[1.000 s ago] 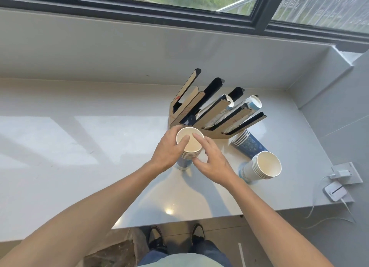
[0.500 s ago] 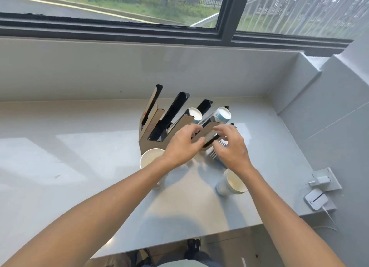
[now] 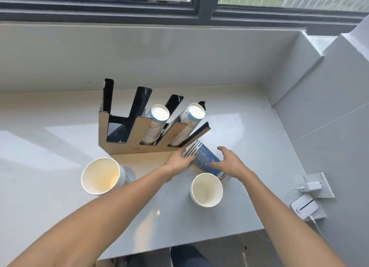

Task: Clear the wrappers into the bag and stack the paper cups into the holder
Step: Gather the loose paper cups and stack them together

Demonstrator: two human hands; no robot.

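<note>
Having just left the upright stack (image 3: 102, 175) on the counter (image 3: 50, 216), both open hands, left hand (image 3: 178, 160) and right hand (image 3: 229, 161), are closing around the blue stack (image 3: 205, 159) lying beside the holder (image 3: 139, 130), likely next for slotting.

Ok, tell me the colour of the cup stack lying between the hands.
Dark blue with a pale pattern, head view.

We see our two forearms bare from elbow to wrist, with no sleeves, watch or rings on them. Our left hand (image 3: 178, 161) and right hand (image 3: 229, 162) are ungloved. Below the counter edge we make out dark blue trousers (image 3: 189, 255), partly hidden and blurred.
</note>
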